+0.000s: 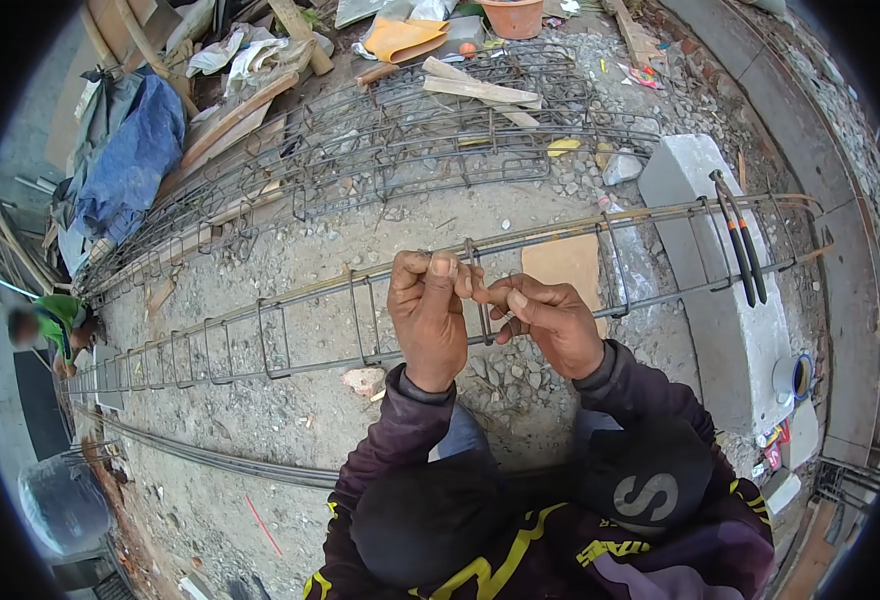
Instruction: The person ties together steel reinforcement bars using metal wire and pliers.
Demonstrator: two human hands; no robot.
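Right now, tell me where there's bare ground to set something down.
Free: gravel between the rebar cage under the hands and the loose bars below; also between it and the rear cages. Crowded: the concrete block holds pliers; the top is scrap.

Soft, even daylight, bright but without glare; shadows are weak and diffuse. The fisheye lens bends straight lines strongly and leaves black corners. The centre is sharp, the edges are slightly blurred.

site: outdoor construction yard | rebar cages (440, 150) | gravel ground (290, 400) | concrete block (720, 300)
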